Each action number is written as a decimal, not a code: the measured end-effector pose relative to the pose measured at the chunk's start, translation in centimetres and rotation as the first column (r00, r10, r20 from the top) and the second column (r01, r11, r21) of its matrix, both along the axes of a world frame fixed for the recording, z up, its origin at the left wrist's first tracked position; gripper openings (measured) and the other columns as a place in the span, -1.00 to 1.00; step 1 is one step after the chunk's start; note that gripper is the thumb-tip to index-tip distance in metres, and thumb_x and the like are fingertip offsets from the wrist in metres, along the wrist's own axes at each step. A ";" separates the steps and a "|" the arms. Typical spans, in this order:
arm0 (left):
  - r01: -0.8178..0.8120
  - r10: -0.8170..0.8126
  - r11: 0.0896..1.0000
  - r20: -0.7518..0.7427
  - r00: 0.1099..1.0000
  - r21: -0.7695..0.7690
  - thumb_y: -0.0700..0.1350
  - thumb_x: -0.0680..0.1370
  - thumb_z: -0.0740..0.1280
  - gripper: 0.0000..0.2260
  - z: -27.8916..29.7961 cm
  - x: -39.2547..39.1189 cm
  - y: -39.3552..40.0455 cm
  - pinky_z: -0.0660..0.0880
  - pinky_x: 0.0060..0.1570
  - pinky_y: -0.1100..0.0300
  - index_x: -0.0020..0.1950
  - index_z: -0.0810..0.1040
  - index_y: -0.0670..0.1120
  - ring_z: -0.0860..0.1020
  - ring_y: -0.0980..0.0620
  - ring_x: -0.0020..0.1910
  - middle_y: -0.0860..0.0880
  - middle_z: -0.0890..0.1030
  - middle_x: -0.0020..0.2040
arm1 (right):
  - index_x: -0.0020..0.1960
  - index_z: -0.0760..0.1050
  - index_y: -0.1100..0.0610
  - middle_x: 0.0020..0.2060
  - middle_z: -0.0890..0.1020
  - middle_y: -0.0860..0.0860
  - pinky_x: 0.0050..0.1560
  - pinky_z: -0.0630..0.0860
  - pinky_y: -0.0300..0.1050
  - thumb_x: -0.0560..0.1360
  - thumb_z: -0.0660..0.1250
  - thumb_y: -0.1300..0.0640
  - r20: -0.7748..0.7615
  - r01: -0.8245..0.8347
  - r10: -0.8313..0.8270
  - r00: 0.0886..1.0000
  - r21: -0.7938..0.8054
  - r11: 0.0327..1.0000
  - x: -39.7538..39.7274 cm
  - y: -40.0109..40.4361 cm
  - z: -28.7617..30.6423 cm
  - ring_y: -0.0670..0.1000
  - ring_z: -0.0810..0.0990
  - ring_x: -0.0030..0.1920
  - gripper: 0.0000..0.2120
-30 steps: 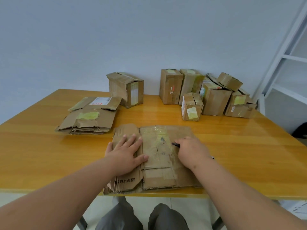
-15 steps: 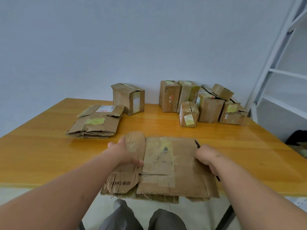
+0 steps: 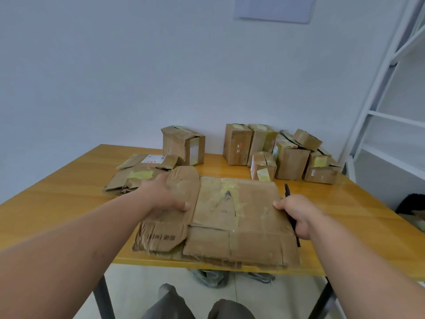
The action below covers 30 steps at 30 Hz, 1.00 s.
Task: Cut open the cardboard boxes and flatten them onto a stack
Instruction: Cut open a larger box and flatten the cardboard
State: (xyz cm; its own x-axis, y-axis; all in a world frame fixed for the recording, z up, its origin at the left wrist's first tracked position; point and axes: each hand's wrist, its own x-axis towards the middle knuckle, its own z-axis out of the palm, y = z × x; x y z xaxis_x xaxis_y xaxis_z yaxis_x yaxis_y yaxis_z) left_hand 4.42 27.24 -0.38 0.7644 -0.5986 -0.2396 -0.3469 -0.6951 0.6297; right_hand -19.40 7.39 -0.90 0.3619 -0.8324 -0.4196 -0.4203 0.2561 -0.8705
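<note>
Flattened box (image 3: 232, 217): held between both hands at the near edge of the yellow table (image 3: 69, 199), its front edge poking out past the table edge. It looks lifted a bit at the front, though I can't say for sure it's off the wood.

Left hand (image 3: 161, 196): grips the left flap, thumb on top and fingers tucked under where I can't see them.

Right hand (image 3: 296, 214): pinches the right edge with the thumb on top — and the same hand is curled round a black cutter (image 3: 290, 208), which sticks up past the knuckles.

Which way it has to go: the stack of flattened boxes (image 3: 138, 173) sits up and to the left, just beyond the left hand. So that hand is the nearer one, and my guess is the move is a carry forward and leftward.

Long axis: runs left to right, hand to hand. The stack lies about the same way, so it probably doesn't need much of a turn.

How it looks: beat-up brown cardboard, creased, a yellowish tape smear and a dark scuff mid-panel, printing on the left flap, ragged layered edge at the front.

Still waiting: a cluster of uncut boxes (image 3: 285, 155) at the back of the table.
</note>
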 end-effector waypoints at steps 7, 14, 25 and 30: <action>-0.104 0.098 0.988 -0.055 0.994 -0.116 0.31 0.43 0.40 -0.16 1.5 4.2 3.6 0.44 0.08 0.05 0.57 0.17 -0.02 0.42 -0.17 0.32 -0.11 0.31 0.49 | 0.25 0.45 0.16 0.04 0.63 0.20 -0.09 0.60 0.20 0.59 0.26 0.27 0.302 0.085 -0.105 0.947 0.079 0.993 4.6 1.7 0.5 0.25 0.63 0.00 -0.77; -0.293 0.150 0.846 -0.330 0.932 -0.445 -0.01 0.57 0.39 -0.40 2.7 7.6 5.8 0.55 -0.09 0.00 0.53 0.16 0.07 0.58 -0.09 -0.11 -0.18 0.53 0.19 | 0.09 0.47 0.16 -0.02 0.61 0.16 0.03 0.58 0.20 0.60 0.26 0.26 0.425 0.128 -0.194 0.884 0.179 0.976 10.4 4.0 1.0 0.22 0.61 0.00 -0.92; -0.436 0.180 0.715 -0.458 0.870 -0.547 -0.01 0.47 0.50 -0.18 1.7 12.1 4.4 0.59 -0.02 -0.12 0.53 0.03 0.30 0.51 -0.15 0.17 -0.03 0.44 0.26 | 0.13 0.43 0.28 -0.15 0.61 0.23 -0.38 0.57 0.05 0.60 0.24 0.31 0.483 -0.012 -0.198 0.853 0.398 0.917 21.6 9.8 0.5 0.18 0.63 -0.22 -0.88; -0.388 0.243 0.763 -0.327 0.913 -0.516 -0.32 0.50 0.41 -0.29 0.7 16.4 3.9 0.49 -0.20 0.02 0.49 0.21 0.19 0.52 -0.11 -0.01 -0.06 0.51 0.07 | 0.23 0.44 0.31 -0.03 0.66 0.27 -0.21 0.64 0.12 0.66 0.14 0.23 0.506 -0.266 -0.019 0.862 0.484 0.834 25.6 11.6 -0.4 0.22 0.68 -0.08 -0.78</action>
State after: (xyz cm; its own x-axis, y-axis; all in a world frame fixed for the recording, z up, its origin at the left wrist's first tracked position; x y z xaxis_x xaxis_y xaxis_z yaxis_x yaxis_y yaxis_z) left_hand 20.79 31.17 0.35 0.9004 -0.4149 -0.1309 0.0315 -0.2380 0.9708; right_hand 6.18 18.95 -1.26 0.7144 -0.4693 -0.5190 -0.0552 0.7017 -0.7104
